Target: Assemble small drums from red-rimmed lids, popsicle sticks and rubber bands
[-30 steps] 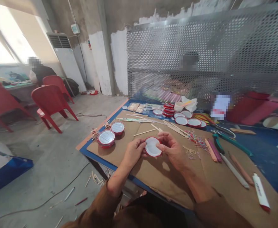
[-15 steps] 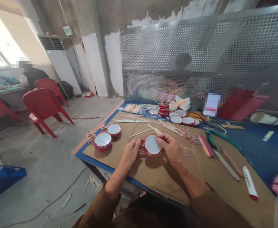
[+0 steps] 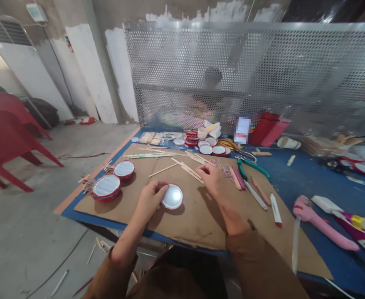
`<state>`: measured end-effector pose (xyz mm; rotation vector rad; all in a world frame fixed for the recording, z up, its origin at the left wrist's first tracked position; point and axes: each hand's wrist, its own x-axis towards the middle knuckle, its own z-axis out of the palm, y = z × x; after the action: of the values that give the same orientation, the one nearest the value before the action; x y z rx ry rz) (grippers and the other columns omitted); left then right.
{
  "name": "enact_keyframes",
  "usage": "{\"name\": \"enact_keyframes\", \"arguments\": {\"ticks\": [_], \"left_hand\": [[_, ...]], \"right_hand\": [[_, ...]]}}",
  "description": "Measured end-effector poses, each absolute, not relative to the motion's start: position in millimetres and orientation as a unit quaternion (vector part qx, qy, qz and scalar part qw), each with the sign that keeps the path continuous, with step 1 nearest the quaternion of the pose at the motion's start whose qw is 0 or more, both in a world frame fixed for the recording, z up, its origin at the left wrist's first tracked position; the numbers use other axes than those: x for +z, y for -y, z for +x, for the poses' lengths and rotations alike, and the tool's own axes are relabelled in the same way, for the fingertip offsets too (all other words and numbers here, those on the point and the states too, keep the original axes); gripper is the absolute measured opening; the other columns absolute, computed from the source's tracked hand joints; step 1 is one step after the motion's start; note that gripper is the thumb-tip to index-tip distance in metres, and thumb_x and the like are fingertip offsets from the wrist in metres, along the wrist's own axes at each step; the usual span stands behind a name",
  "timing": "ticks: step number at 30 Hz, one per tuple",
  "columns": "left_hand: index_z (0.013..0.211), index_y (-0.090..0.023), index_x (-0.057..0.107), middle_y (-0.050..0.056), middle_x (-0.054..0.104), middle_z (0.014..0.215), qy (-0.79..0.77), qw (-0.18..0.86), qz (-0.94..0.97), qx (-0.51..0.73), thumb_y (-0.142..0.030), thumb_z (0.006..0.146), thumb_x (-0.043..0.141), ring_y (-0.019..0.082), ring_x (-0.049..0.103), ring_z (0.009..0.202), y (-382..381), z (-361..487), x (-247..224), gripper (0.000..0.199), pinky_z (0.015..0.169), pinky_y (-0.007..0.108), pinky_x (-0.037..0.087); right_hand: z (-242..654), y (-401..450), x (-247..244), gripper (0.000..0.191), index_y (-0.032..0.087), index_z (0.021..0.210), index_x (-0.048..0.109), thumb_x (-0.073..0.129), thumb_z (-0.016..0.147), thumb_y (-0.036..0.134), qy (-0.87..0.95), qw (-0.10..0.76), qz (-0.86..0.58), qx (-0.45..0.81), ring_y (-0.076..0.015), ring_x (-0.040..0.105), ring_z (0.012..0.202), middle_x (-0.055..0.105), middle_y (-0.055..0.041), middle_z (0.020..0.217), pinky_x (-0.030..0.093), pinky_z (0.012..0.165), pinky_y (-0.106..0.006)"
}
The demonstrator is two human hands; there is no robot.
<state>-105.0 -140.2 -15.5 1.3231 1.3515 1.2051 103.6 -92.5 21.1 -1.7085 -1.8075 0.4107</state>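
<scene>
A cardboard sheet [image 3: 195, 232] covers part of the blue table [image 3: 294, 178], probably to shield it; two piles of red-rimmed discs [image 3: 106, 185] stand at its left, seemingly parked clear of the working space; the left hand [image 3: 150, 200] is clamped on a red-rimmed white disc [image 3: 173, 196] by its left edge, over the cardboard, perhaps for steadiness; the right hand [image 3: 213, 179] has its fingers curled beside flat wooden sticks [image 3: 189, 169], whether gripping one I cannot tell; half a second ago both hands held the disc.

No lettering is legible; the dark print on the white tube [image 3: 275, 209] is too small to read.
</scene>
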Motion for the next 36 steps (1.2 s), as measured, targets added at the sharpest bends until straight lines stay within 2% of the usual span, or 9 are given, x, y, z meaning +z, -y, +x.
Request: {"name": "enact_keyframes", "arguments": {"ticks": [5,10,15,18,21,23,26,31,36], "left_hand": [[0.085,-0.015,0.06,-0.001,0.061,0.067,-0.551,0.408,0.518,0.512,-0.033,0.074,0.057,0.012,0.055,0.056,139,-103,-16,0.021,0.051,0.02,0.041],[0.097,-0.015,0.063,0.004,0.069,0.083,-0.556,0.399,0.528,0.503,-0.027,0.076,0.053,0.015,0.062,0.071,139,-104,-14,0.026,0.062,0.023,0.047],[0.092,-0.015,0.068,0.004,0.071,0.092,-0.58,0.377,0.523,0.498,-0.015,0.074,0.044,0.017,0.063,0.082,139,-105,-6,0.03,0.075,0.025,0.048],[0.091,-0.015,0.068,0.004,0.071,0.094,-0.577,0.374,0.523,0.503,-0.011,0.073,0.04,0.017,0.063,0.086,139,-104,-3,0.034,0.079,0.026,0.047],[0.092,-0.016,0.068,0.004,0.071,0.092,-0.572,0.372,0.523,0.511,-0.015,0.076,0.042,0.017,0.063,0.086,139,-103,-4,0.03,0.078,0.026,0.047],[0.093,-0.016,0.067,0.005,0.071,0.092,-0.567,0.373,0.526,0.513,-0.021,0.08,0.046,0.018,0.063,0.084,139,-102,-6,0.026,0.076,0.025,0.047],[0.093,-0.016,0.066,0.006,0.07,0.089,-0.563,0.383,0.531,0.504,-0.027,0.082,0.05,0.017,0.062,0.079,139,-101,-8,0.022,0.07,0.024,0.047],[0.098,-0.014,0.067,0.005,0.069,0.082,-0.55,0.41,0.54,0.487,-0.026,0.079,0.057,0.015,0.062,0.072,141,-101,-10,0.025,0.065,0.023,0.047],[0.107,-0.015,0.069,0.005,0.072,0.089,-0.524,0.424,0.556,0.486,-0.022,0.08,0.054,0.017,0.064,0.08,142,-103,-7,0.032,0.074,0.024,0.049]], "right_hand": [[149,85,20,0.017,0.021,0.052,0.06,0.062,0.069,0.022,0.69,0.182,-0.693,0.103,-0.0154,0.055,0.06,0.06,-0.0009,0.053,0.038,0.067,-0.029],[149,86,14,0.016,0.022,0.049,0.061,0.065,0.063,0.015,0.716,0.109,-0.684,0.09,-0.0164,0.059,0.062,0.061,-0.0011,0.052,0.037,0.063,-0.028],[137,88,18,0.016,0.019,0.052,0.058,0.059,0.067,0.012,0.724,0.102,-0.68,0.062,-0.0176,0.058,0.061,0.062,-0.0059,0.059,0.032,0.055,-0.028],[122,90,17,0.014,0.019,0.067,0.06,0.053,0.078,0.024,0.739,0.192,-0.637,0.11,-0.0157,0.056,0.064,0.064,-0.0041,0.068,0.034,0.056,-0.027],[95,93,8,0.023,0.02,0.077,0.059,0.052,0.082,0.042,0.7,0.367,-0.537,0.295,-0.0136,0.053,0.06,0.061,0.0002,0.066,0.036,0.056,-0.025],[76,96,0,0.026,0.02,0.076,0.058,0.055,0.08,0.046,0.664,0.424,-0.473,0.395,-0.0131,0.052,0.06,0.059,0.0014,0.065,0.039,0.057,-0.025],[56,102,-6,0.026,0.02,0.072,0.057,0.06,0.076,0.046,0.628,0.438,-0.435,0.474,-0.0133,0.055,0.064,0.062,0.0005,0.069,0.043,0.061,-0.025],[52,108,1,0.027,0.02,0.071,0.056,0.065,0.071,0.045,0.558,0.424,-0.444,0.559,-0.0087,0.049,0.051,0.063,0.0008,0.068,0.037,0.048,-0.022],[54,112,5,0.029,0.02,0.072,0.054,0.065,0.073,0.047,0.582,0.387,-0.427,0.574,-0.0075,0.044,0.048,0.055,0.0046,0.06,0.033,0.046,-0.02]]}}
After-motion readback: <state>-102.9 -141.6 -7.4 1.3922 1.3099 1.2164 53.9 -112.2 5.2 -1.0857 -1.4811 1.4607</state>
